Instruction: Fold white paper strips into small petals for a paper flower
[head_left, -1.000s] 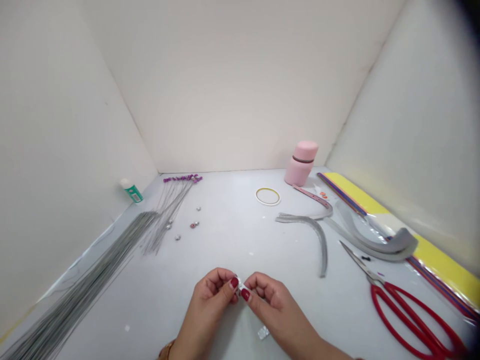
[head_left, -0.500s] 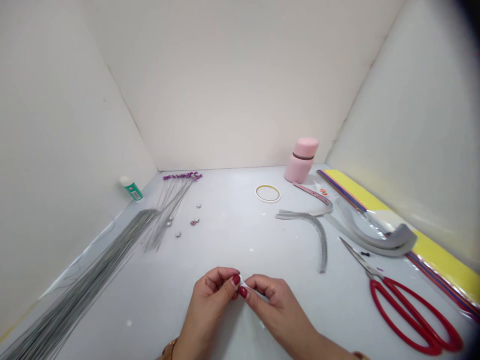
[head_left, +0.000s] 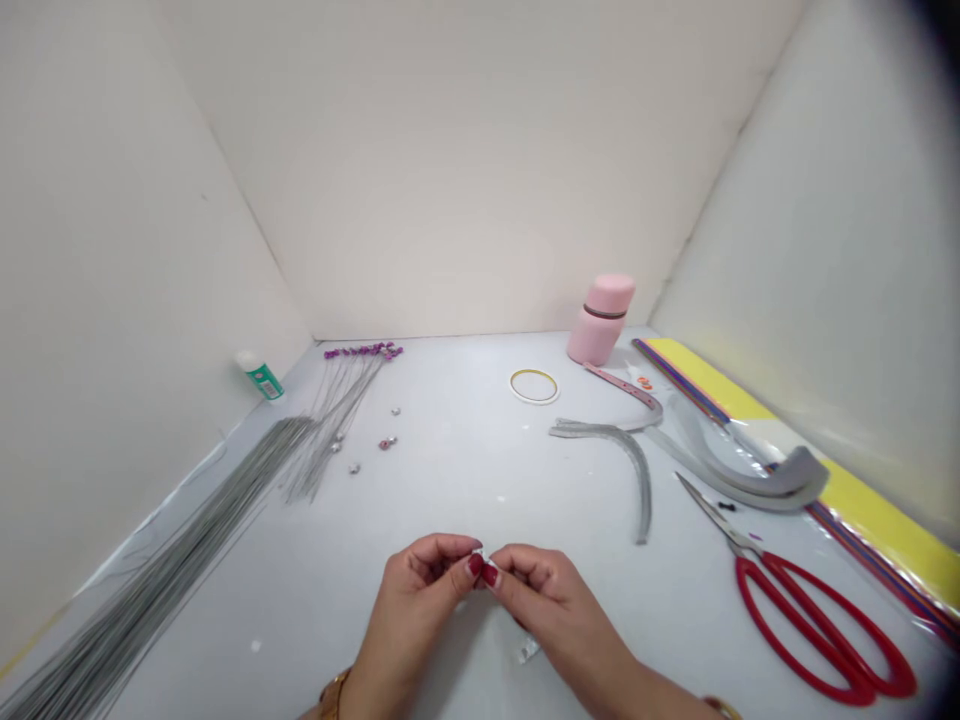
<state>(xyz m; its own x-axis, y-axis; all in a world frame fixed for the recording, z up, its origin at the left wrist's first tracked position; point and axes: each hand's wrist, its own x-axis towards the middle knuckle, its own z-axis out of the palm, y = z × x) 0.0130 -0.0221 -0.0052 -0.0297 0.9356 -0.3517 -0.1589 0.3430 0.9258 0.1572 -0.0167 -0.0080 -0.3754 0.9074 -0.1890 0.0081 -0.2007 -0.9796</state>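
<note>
Near the front middle of the table, my left hand [head_left: 424, 590] and my right hand [head_left: 551, 600] meet with thumbs and fingertips pinched together. Between them is a small silvery paper strip [head_left: 482, 553], mostly covered by the fingers. A silvery strip end [head_left: 529, 650] shows below my right hand; whether it belongs to the pinched piece I cannot tell. Several small silver stars lie beyond my left hand, among them one star [head_left: 354, 468] and a reddish one [head_left: 385, 444].
Left: grey wires [head_left: 187, 560], purple-tipped stems [head_left: 364, 352] and a glue stick [head_left: 262, 378]. Right: red-handled scissors [head_left: 810, 620], grey strips [head_left: 637, 470], a pink strip [head_left: 622, 385] and packaged coloured sheets [head_left: 862, 510]. Farther back: a tape ring [head_left: 534, 400] and pink bottle [head_left: 600, 325].
My right thumb has moved up slightly, closer to the left thumb at the pinched piece. More of the silvery strip end shows below my right hand.
</note>
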